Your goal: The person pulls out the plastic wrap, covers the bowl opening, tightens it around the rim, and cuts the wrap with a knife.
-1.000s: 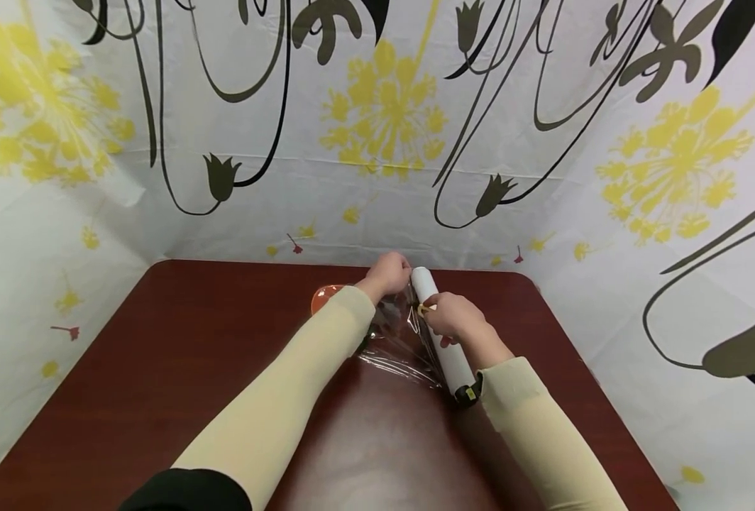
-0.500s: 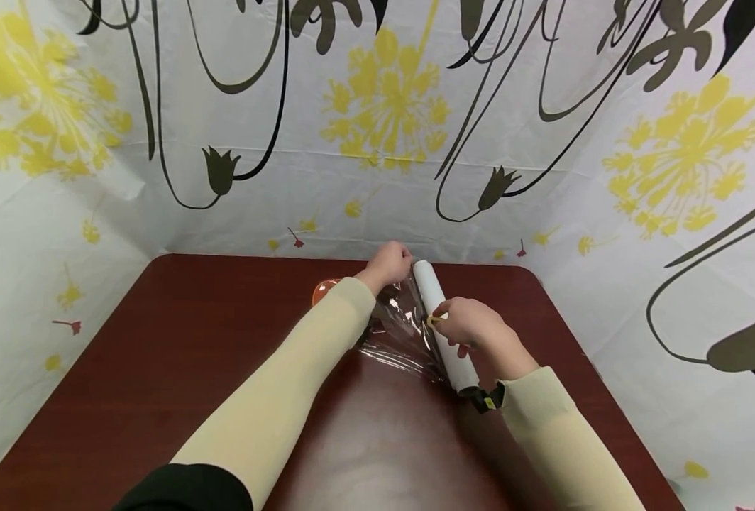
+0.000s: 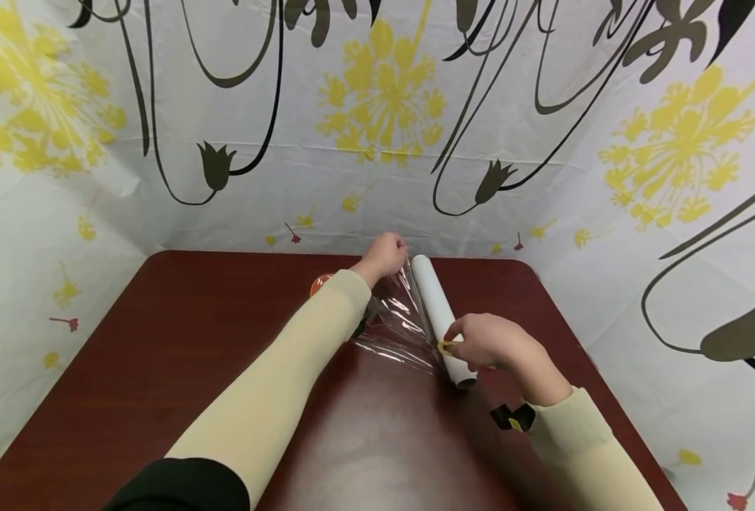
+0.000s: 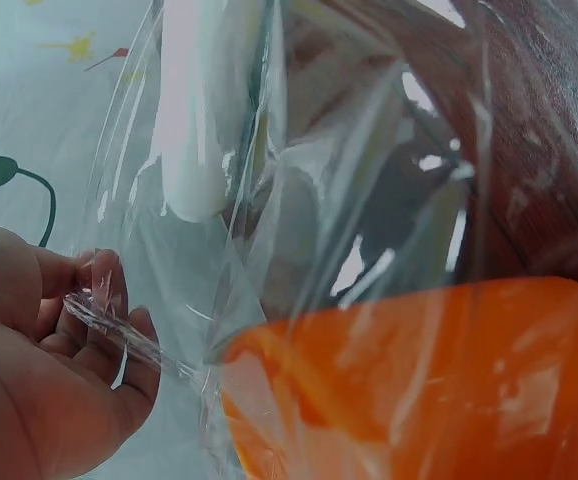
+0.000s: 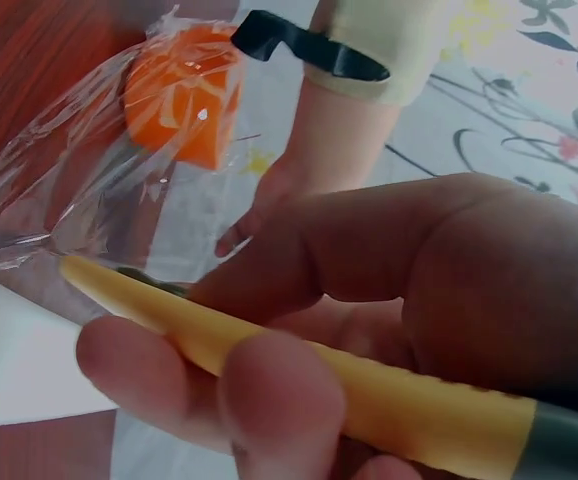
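Note:
My left hand (image 3: 385, 255) pinches the far corner of clear plastic wrap (image 3: 398, 316), which bunches between the fingertips in the left wrist view. The stretched wrap runs to a white roll (image 3: 431, 292) lying lengthwise on the table. An orange container (image 4: 439, 385) shows through the wrap; in the head view my left sleeve covers most of it. In my right hand (image 3: 495, 342) is a slim yellow tool (image 5: 409, 400) with a dark green end, gripped between thumb and fingers. Its tip is at the near part of the roll, along the wrap. Its exact kind is unclear.
The dark red-brown table (image 3: 224, 333) has rounded far corners. A white cloth (image 3: 377, 199) with printed flowers hangs behind and on both sides. A black strap (image 3: 514, 417) is on my right wrist.
My right hand has moved toward me along the roll with the yellow tool, from its middle to its near end. The left hand keeps its hold on the wrap, raised slightly.

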The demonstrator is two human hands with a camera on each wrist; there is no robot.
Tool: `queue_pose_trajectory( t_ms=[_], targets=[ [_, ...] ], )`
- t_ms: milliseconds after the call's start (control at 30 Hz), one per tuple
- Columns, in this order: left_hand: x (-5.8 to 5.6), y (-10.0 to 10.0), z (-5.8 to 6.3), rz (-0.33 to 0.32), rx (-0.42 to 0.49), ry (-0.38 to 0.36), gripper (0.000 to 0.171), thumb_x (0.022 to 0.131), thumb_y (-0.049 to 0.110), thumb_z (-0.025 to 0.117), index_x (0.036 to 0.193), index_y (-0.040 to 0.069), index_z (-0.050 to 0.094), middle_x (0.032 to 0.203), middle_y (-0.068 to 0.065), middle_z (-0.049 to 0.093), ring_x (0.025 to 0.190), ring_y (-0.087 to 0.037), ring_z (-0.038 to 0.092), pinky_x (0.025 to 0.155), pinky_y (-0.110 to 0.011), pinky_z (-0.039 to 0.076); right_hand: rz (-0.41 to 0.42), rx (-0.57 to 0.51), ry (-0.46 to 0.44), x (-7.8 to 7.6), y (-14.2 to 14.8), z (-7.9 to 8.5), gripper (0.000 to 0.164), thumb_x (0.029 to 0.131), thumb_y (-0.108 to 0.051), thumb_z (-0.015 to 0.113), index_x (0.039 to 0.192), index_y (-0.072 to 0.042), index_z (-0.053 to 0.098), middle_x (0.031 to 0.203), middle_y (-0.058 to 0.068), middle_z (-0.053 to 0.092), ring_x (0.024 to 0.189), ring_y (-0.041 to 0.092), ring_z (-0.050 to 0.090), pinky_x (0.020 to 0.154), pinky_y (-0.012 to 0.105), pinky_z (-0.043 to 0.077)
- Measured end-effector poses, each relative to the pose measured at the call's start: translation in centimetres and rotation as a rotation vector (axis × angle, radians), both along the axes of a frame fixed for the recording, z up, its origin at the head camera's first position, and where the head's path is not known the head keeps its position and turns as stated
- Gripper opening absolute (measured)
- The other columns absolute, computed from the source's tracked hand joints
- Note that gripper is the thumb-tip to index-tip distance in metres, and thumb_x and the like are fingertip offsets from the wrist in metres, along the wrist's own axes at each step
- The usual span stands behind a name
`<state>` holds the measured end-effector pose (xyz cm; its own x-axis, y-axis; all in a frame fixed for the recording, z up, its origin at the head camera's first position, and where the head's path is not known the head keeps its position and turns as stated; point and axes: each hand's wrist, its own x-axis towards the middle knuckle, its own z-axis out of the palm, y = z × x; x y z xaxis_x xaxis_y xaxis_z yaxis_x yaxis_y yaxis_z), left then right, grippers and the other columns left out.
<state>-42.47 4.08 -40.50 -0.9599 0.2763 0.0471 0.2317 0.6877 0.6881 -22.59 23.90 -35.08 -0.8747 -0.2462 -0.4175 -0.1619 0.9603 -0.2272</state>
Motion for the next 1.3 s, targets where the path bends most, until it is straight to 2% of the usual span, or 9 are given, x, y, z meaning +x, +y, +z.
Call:
queue_pose_trajectory(
  t_ms=[67, 167, 400, 667, 967, 1067, 1100, 1200, 1300],
  targets=[
    [-2.2, 0.0, -1.6, -0.010, 0.023, -0.008, 0.036, 0.116, 0.023, 0.043, 0.109, 0.007, 0.075, 0.107, -0.009, 0.074, 0.085, -0.022, 0.064, 0.085, -0.039, 0.056, 0.018, 0.016, 0.008, 0.7, 0.1, 0.2, 0.035, 0.103, -0.023, 0.065, 0.135, -0.016, 0.077, 0.066, 0.002, 0.071, 0.048, 0.013, 0.053, 0.062, 0.034, 0.048],
    [-2.9, -0.2, -2.0, -0.015, 0.029, -0.034, 0.035, 0.115, 0.022, 0.041, 0.100, 0.008, 0.069, 0.096, -0.009, 0.068, 0.076, -0.023, 0.059, 0.078, -0.041, 0.053, 0.042, 0.041, 0.030, 1.7, 0.3, 0.4, 0.034, 0.101, -0.022, 0.066, 0.132, -0.017, 0.079, 0.068, -0.001, 0.069, 0.049, 0.012, 0.055, 0.066, 0.035, 0.048],
    [0.6, -0.6, 0.6, 0.041, -0.003, -0.002, 0.035, 0.117, 0.021, 0.046, 0.135, 0.004, 0.071, 0.131, -0.013, 0.074, 0.103, -0.024, 0.068, 0.098, -0.041, 0.057, 0.046, 0.070, 0.008, 3.8, 0.5, 1.1, 0.031, 0.102, -0.020, 0.067, 0.130, -0.022, 0.080, 0.075, -0.006, 0.072, 0.047, 0.016, 0.065, 0.066, 0.037, 0.053],
    [1.3, -0.5, 0.7, 0.069, -0.042, 0.034, 0.033, 0.118, 0.023, 0.046, 0.131, 0.007, 0.072, 0.132, -0.009, 0.075, 0.106, -0.023, 0.069, 0.094, -0.039, 0.057, 0.052, 0.069, -0.002, 5.4, 0.9, 1.6, 0.025, 0.101, -0.015, 0.067, 0.115, -0.027, 0.082, 0.089, -0.001, 0.078, 0.045, 0.017, 0.067, 0.069, 0.038, 0.054],
    [-2.5, -1.4, -1.8, 0.024, 0.052, -0.035, 0.033, 0.115, 0.026, 0.040, 0.099, 0.008, 0.062, 0.080, -0.008, 0.058, 0.067, -0.022, 0.050, 0.070, -0.041, 0.047, 0.074, 0.079, -0.009, 6.3, 1.4, 2.0, 0.028, 0.098, -0.012, 0.066, 0.108, -0.035, 0.079, 0.056, -0.001, 0.067, 0.042, 0.016, 0.064, 0.075, 0.039, 0.055],
    [-1.6, -1.5, -1.5, 0.020, 0.013, -0.011, 0.034, 0.115, 0.029, 0.045, 0.118, 0.010, 0.072, 0.109, -0.009, 0.074, 0.080, -0.020, 0.061, 0.080, -0.038, 0.053, 0.057, 0.055, -0.002, 6.4, 1.6, 2.0, 0.025, 0.100, -0.013, 0.067, 0.107, -0.035, 0.077, 0.060, -0.001, 0.067, 0.044, 0.016, 0.064, 0.070, 0.039, 0.052],
    [0.2, -1.6, -0.1, 0.026, -0.014, -0.032, 0.033, 0.115, 0.025, 0.048, 0.131, 0.007, 0.071, 0.124, -0.014, 0.074, 0.088, -0.024, 0.065, 0.086, -0.041, 0.055, 0.052, 0.044, 0.003, 6.4, 1.6, 2.0, 0.025, 0.100, -0.014, 0.068, 0.110, -0.034, 0.077, 0.064, -0.003, 0.068, 0.044, 0.016, 0.065, 0.070, 0.038, 0.052],
    [1.8, -1.6, 0.5, 0.036, -0.037, -0.029, 0.046, 0.116, 0.028, 0.049, 0.157, 0.007, 0.059, 0.157, -0.012, 0.063, 0.115, -0.026, 0.069, 0.102, -0.042, 0.055, 0.046, 0.001, 0.020, 6.4, 1.8, 1.9, 0.025, 0.101, -0.016, 0.069, 0.118, -0.032, 0.077, 0.077, -0.005, 0.069, 0.045, 0.015, 0.065, 0.066, 0.038, 0.049],
    [2.4, -1.7, 0.9, 0.027, -0.050, -0.016, 0.049, 0.117, 0.030, 0.049, 0.160, 0.006, 0.055, 0.161, -0.012, 0.060, 0.126, -0.028, 0.068, 0.106, -0.042, 0.055, 0.048, -0.034, 0.043, 6.3, 1.9, 1.9, 0.030, 0.101, -0.016, 0.068, 0.127, -0.028, 0.077, 0.090, -0.008, 0.070, 0.046, 0.015, 0.064, 0.065, 0.037, 0.049]
  ],
)
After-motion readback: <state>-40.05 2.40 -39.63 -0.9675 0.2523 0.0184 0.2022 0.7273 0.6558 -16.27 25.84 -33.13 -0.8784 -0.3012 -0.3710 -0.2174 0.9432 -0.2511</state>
